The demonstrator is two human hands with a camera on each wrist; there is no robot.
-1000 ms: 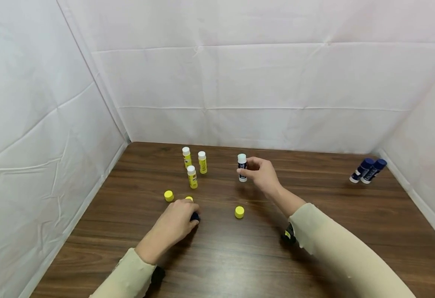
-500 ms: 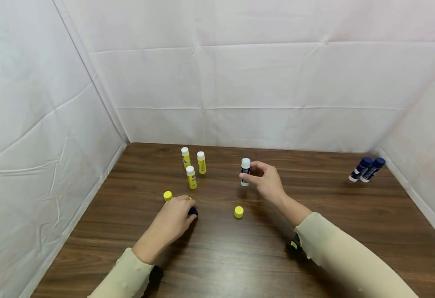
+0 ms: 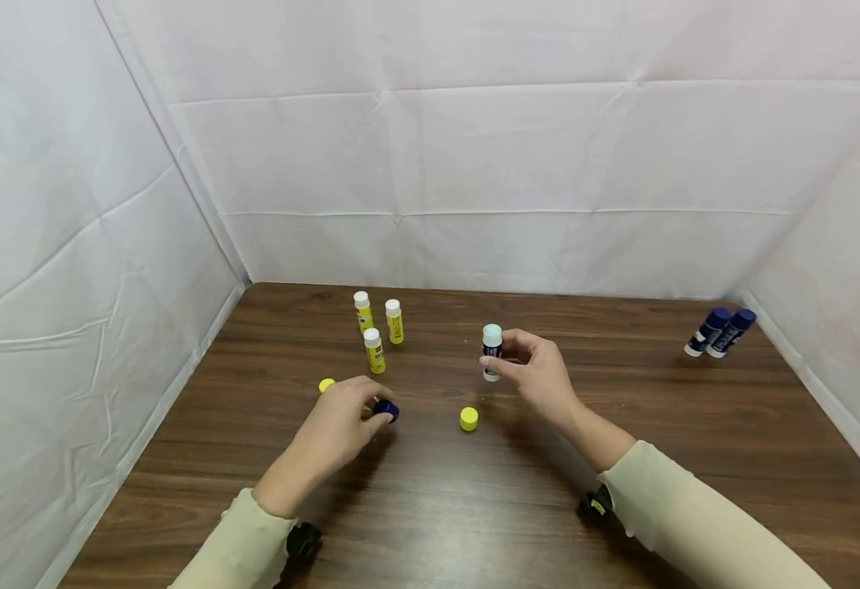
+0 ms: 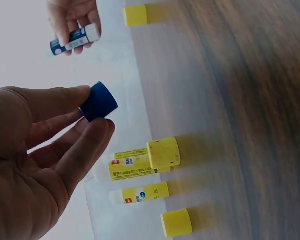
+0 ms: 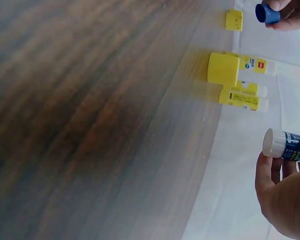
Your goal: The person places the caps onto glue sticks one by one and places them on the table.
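Observation:
Between thumb and fingers my left hand point(image 3: 337, 421) pinches a dark blue cap point(image 4: 99, 102), raised off the table. My right hand point(image 3: 540, 376) grips a navy glue stick point(image 3: 492, 353) that has no cap; it is upright above the table, its pale top bare. Near the left hand lie yellow caps, one partly hidden behind it point(image 3: 326, 384) and another seen in the left wrist view, a yellow cap point(image 4: 164, 153). A third yellow cap point(image 3: 469, 419) sits between the hands. Behind them stand three uncapped yellow glue sticks point(image 3: 374, 352).
Two capped navy glue sticks point(image 3: 720, 333) stand side by side at the far right of the brown wooden table point(image 3: 430, 507). White cloth walls point(image 3: 488, 164) enclose the table at the back and on both sides.
My left hand has lifted the blue cap off the table and a little upward. My right hand has brought the navy glue stick nearer to me and slightly to the right.

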